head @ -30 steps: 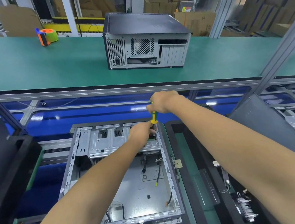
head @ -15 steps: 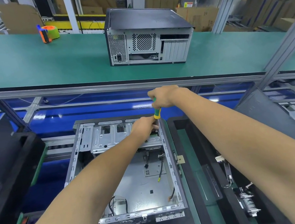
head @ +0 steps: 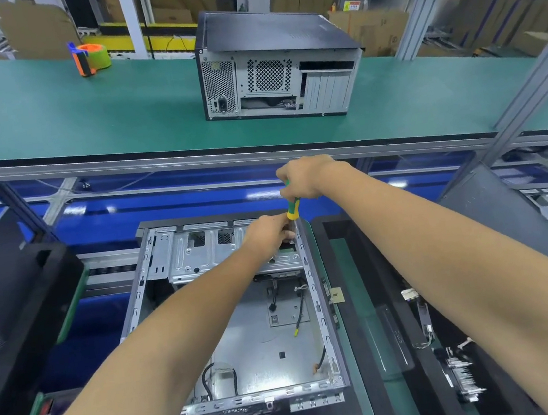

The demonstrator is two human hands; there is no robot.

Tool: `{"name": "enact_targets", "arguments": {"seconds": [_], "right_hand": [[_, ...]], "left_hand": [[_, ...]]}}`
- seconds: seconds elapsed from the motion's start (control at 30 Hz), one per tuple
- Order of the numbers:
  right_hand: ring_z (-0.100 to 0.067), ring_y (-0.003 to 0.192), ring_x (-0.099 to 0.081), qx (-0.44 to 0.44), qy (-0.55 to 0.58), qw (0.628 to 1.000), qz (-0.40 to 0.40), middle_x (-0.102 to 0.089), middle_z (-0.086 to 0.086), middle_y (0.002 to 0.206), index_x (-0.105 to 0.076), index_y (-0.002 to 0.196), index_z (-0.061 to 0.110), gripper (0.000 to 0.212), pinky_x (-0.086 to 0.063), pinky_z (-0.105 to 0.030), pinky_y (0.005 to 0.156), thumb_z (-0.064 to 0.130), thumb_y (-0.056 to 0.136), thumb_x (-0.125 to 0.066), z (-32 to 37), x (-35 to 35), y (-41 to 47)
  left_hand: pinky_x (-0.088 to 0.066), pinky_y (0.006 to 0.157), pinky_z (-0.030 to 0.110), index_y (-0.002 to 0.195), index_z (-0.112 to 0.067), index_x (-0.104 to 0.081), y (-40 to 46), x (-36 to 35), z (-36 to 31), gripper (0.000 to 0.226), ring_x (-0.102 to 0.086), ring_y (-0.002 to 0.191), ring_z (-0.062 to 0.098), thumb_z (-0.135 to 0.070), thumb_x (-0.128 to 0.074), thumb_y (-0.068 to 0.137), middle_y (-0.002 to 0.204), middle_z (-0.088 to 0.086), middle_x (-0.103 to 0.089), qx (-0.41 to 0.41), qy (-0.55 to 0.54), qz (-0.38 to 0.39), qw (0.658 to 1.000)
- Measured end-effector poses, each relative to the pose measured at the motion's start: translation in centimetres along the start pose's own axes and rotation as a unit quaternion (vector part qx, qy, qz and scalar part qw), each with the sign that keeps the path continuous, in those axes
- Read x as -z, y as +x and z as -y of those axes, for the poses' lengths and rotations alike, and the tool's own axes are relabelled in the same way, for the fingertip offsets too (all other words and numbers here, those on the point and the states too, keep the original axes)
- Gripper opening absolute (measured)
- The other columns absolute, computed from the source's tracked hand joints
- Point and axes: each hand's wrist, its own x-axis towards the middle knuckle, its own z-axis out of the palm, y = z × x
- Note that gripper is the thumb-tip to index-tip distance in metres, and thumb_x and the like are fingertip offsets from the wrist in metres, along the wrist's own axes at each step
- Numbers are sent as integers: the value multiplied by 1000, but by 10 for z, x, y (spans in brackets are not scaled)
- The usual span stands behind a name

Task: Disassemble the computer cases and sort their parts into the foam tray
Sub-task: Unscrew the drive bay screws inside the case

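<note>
An open, mostly stripped computer case lies on its side in front of me, loose cables on its floor. My right hand grips the top of a green-and-yellow screwdriver held upright over the case's far right corner. Just below it, my left hand rests on the metal drive cage, its fingers curled around the screwdriver's shaft near the tip. The tip and the screw are hidden behind that hand.
A closed black computer case stands on the green conveyor table behind, with a tape dispenser far left. A black foam tray with small parts lies right of the open case. Black panels lean at left.
Both hands stay at the case's far right corner with the screwdriver. The view has shifted slightly, and the right hand sits a little higher above the left.
</note>
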Motion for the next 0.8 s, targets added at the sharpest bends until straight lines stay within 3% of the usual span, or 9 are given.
{"name": "enact_targets", "arguments": {"seconds": [0.2, 0.3, 0.47, 0.53, 0.63, 0.7, 0.8], "right_hand": [[-23, 64, -55, 23, 17, 999, 32, -57, -2, 83, -42, 86, 22, 17, -38, -31, 58, 32, 97, -51, 0, 0, 1], [-25, 70, -49, 33, -1, 998, 46, -54, -4, 86, -40, 83, 25, 20, -36, -34, 57, 23, 93, -57, 1, 1, 2], [-32, 86, -53, 113, 78, 990, 28, -40, 2, 92, -57, 93, 15, 22, -49, -46, 71, -6, 87, -53, 0, -7, 1], [-28, 79, -51, 120, 97, 988, 25, -37, 3, 92, -60, 99, 11, 24, -48, -43, 66, -8, 85, -55, -2, -10, 1], [-25, 71, -46, 105, 116, 988, 8, -43, -2, 89, -50, 108, 14, 22, -37, -37, 58, 12, 89, -61, -3, -11, 0], [-25, 68, -46, 67, 75, 995, -29, -47, -4, 82, -43, 103, 17, 21, -30, -35, 56, 35, 97, -51, -4, -12, -2], [-17, 63, -39, 50, -5, 997, -66, -43, -2, 75, -38, 96, 20, 21, -23, -34, 54, 38, 105, -34, -4, -16, -1]], "left_hand": [[-55, 75, 38, 100, -19, -64, -1, -4, 4, 7, -68, 88, 21, -25, -59, 102, 94, -10, -73, -3, -8, -10, 1000], [-53, 77, 41, 98, -18, -66, -3, -4, 8, 12, -67, 87, 24, -30, -66, 99, 93, -4, -74, -19, -21, -22, 999], [-50, 70, 37, 96, -21, -65, -6, -9, 6, 14, -66, 81, 22, -35, -66, 99, 87, -5, -70, -23, -5, -46, 999], [-47, 67, 36, 96, -20, -64, -7, -11, 8, 16, -62, 76, 20, -34, -69, 97, 84, -7, -66, -28, -11, -54, 998], [-48, 70, 37, 101, -14, -61, -9, -13, 13, 17, -55, 76, 19, -23, -74, 94, 89, -3, -66, -57, -66, -29, 996], [-46, 81, 38, 106, -15, -62, -10, -15, 17, 21, -53, 90, 20, -20, -77, 92, 94, -3, -67, -75, -79, -30, 994], [-42, 92, 37, 109, -19, -66, -10, -15, 21, 26, -51, 100, 19, -28, -80, 89, 95, -10, -71, -74, -84, -67, 991]]}}
